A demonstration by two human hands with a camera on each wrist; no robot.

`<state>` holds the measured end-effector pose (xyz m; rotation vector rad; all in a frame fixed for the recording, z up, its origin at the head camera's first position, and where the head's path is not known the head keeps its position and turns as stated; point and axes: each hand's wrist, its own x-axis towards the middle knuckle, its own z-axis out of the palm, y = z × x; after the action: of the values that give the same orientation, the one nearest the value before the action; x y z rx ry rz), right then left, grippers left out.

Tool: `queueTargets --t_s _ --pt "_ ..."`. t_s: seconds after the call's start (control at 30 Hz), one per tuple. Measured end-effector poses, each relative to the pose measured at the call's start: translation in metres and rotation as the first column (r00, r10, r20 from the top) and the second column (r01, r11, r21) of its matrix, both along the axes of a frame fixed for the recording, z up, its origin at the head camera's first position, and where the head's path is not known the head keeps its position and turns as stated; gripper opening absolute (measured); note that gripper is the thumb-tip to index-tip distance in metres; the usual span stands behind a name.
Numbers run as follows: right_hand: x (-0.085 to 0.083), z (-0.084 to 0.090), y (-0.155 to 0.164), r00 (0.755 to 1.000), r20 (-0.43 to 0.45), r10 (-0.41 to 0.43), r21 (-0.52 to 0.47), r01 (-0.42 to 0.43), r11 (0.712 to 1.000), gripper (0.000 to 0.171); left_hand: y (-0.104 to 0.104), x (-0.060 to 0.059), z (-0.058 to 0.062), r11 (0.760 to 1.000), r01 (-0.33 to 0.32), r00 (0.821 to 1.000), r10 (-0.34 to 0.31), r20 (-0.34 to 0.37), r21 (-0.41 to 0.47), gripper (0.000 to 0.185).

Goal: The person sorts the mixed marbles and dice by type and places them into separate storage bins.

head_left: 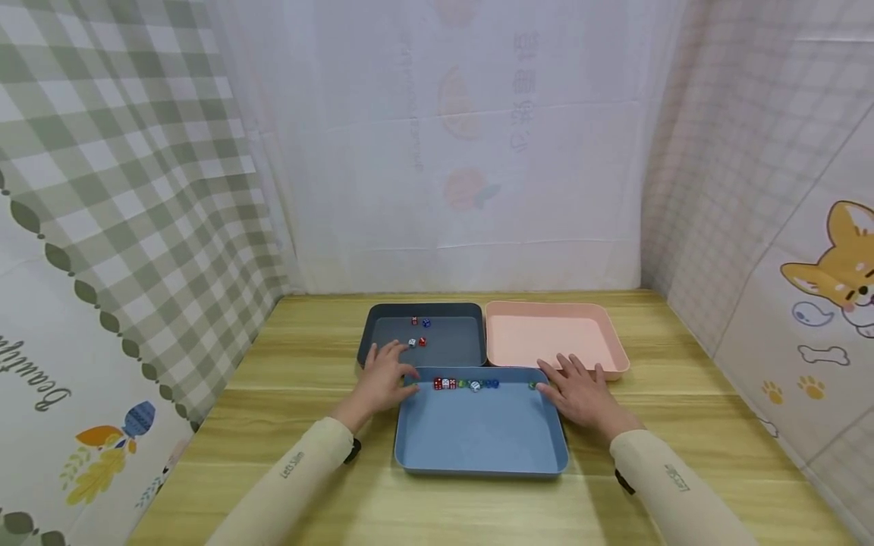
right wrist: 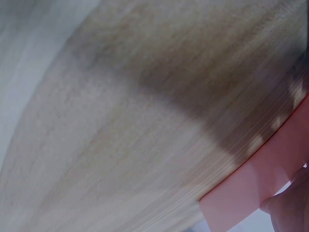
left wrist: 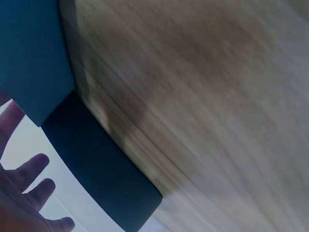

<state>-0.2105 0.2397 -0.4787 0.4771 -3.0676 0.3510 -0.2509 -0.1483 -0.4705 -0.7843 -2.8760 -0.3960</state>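
A blue tray [head_left: 481, 440] sits nearest me on the wooden table, with a row of red, white, green and blue dice [head_left: 464, 384] along its far wall. My left hand [head_left: 387, 373] rests with straight fingers at the tray's far left corner, over the front rim of the dark grey tray [head_left: 382, 312]. Several dice [head_left: 418, 332] lie in that grey tray. My right hand [head_left: 576, 385] lies flat at the blue tray's far right corner, touching the pink tray [head_left: 614, 345]. In the left wrist view spread fingers [left wrist: 34, 191] show beside the dark tray [left wrist: 96, 174].
The wooden table [head_left: 293, 356] runs wide to both sides of the trays. Cloth walls close it in: green check on the left [head_left: 123, 189], white at the back, a dog print on the right [head_left: 840, 265]. The pink tray's wall [right wrist: 256, 188] shows in the right wrist view.
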Motion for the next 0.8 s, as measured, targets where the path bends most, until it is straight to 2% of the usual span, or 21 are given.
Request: queueTargets --t_s 0.27,0.4,0.6,0.8 --pt "-0.002 0.003 0.001 1.000 -0.003 -0.009 -0.007 0.009 1.000 0.063 0.006 -0.001 -0.001 0.997 -0.016 1.000 0.015 -0.017 -0.081 0.018" --pt "-0.004 0.001 0.002 1.000 -0.001 -0.008 -0.003 0.008 1.000 0.063 0.008 0.000 -0.003 0.995 -0.043 0.999 0.044 0.004 -0.095 0.017" --pt "-0.002 -0.001 0.003 1.000 0.003 -0.015 0.002 0.015 1.000 0.064 0.012 -0.001 -0.009 0.995 -0.049 0.998 0.051 0.022 -0.085 0.006" --pt "0.001 -0.002 0.000 1.000 0.008 -0.019 -0.002 0.019 1.000 0.064 0.011 0.002 -0.010 0.998 -0.043 0.999 0.045 0.025 -0.046 0.004"
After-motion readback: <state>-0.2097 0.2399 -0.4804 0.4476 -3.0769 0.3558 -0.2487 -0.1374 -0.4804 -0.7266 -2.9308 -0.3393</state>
